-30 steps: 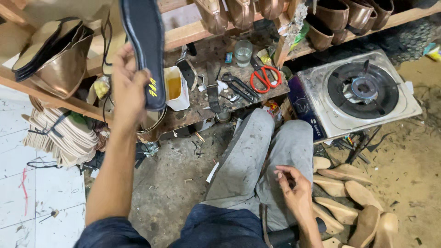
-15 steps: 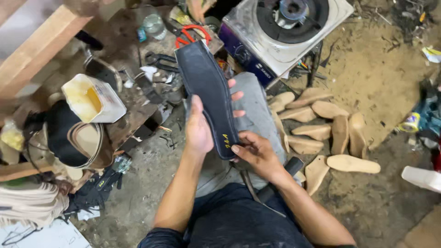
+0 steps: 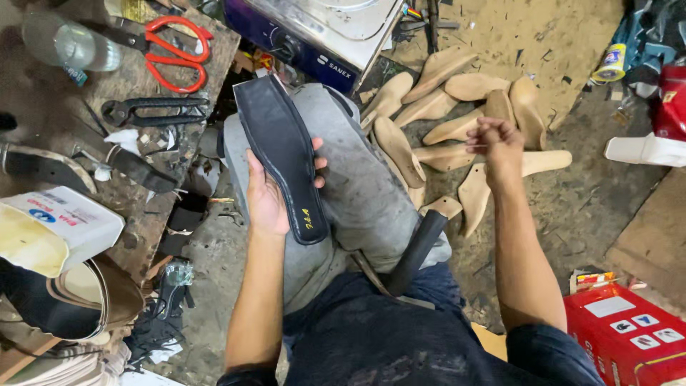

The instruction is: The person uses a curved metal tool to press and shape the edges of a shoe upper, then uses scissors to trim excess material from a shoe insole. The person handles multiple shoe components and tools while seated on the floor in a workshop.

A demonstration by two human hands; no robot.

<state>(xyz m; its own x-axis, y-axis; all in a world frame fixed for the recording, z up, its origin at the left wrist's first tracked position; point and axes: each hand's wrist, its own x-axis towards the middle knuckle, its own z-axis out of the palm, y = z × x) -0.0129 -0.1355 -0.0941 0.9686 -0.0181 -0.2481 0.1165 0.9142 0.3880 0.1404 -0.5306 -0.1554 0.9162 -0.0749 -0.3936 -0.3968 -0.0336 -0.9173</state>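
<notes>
Head view looks down on the left hand (image 3: 268, 196) grasping a black shoe insole (image 3: 280, 154) from beneath, over the grey-trousered knee, its toe end just short of the workbench (image 3: 143, 207) edge. Right hand (image 3: 498, 141) is clenched above the wooden shoe lasts (image 3: 457, 129) on the floor; whether it pinches anything I cannot tell. Open floor lies beyond the lasts. Stove (image 3: 321, 32), red box (image 3: 629, 336) and red-handled scissors (image 3: 175, 53) are partly cut off or hidden.

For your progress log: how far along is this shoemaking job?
Done: a black sole is picked out, held in the left hand over the knee. In hand: the right hand reaches over the wooden lasts. Left: no last sits on the sole yet.
</notes>
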